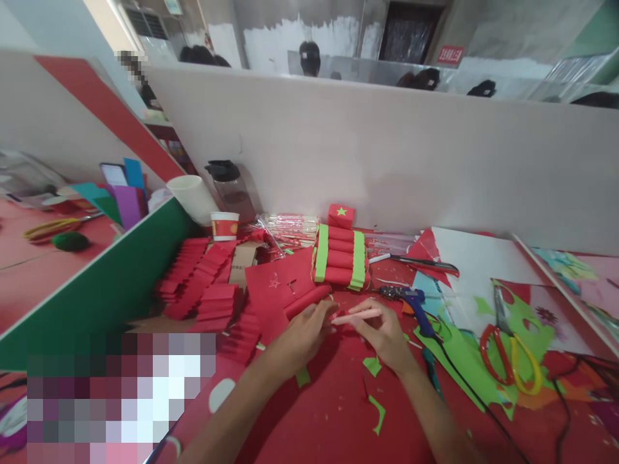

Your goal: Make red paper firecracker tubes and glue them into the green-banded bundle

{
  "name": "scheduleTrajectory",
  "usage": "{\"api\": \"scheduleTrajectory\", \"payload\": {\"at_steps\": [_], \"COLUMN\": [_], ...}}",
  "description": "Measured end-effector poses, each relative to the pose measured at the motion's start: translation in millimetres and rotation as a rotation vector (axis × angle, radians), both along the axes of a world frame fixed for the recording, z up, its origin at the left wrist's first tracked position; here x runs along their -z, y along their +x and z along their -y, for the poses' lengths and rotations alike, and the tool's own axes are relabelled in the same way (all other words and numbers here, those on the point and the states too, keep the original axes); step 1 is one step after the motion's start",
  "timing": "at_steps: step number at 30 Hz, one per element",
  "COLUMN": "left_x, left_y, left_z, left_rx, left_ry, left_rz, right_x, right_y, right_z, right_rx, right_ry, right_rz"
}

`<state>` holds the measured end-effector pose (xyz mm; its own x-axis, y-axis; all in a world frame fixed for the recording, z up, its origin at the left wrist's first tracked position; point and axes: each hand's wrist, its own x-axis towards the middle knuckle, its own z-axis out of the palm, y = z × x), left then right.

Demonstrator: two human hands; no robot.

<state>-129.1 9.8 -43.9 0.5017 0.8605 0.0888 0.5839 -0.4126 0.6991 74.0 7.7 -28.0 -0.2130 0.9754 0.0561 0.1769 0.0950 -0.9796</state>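
Between my two hands is a slim pale pink stick (pixel 358 316), lying almost level over the red table. My right hand (pixel 382 330) grips its right part between thumb and fingers. The fingers of my left hand (pixel 309 334) are pinched together at its left end, where a small red bit shows. Just behind my left hand lies a rolled red paper tube (pixel 307 301) on a red sheet (pixel 271 280) with a star outline. Past my hands stands a bundle of red paper rolls (pixel 341 248) with two lime-green bands. Green paper scraps (pixel 372 366) lie near my right wrist.
A blue glue gun (pixel 418 312) with a black cord, red-and-yellow scissors (pixel 507 361) and a black cutter (pixel 425 263) lie at right. Pleated red paper (pixel 213 303), a paper cup (pixel 225 225) and a bottle (pixel 232 190) are at left. A green divider (pixel 111 270) and white partition (pixel 300 148) enclose the table.
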Motion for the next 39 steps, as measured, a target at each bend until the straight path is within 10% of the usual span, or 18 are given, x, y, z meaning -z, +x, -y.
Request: {"api": "scheduleTrajectory", "payload": {"at_steps": [15,21,30,39], "left_x": [-20.6,-23.3,-17.1,-5.8], "left_y": [6,-3,-41,-48], "left_z": [8,3,-16,-23], "left_rx": [0.0,-0.193,-0.711,-0.717], "left_ry": [0.056,0.215,0.367,0.373], "left_rz": [0.119,0.065,-0.263,-0.579], "right_x": [5.8,9.1,15.5,13.8], "right_y": [-8,-7,11,13], "right_z": [9,8,-1,12], "right_rx": [-0.058,-0.027,0.062,-0.09], "right_ry": [-0.045,-0.002,0.296,0.423], "right_rz": [-0.103,-0.092,0.39,0.856]}}
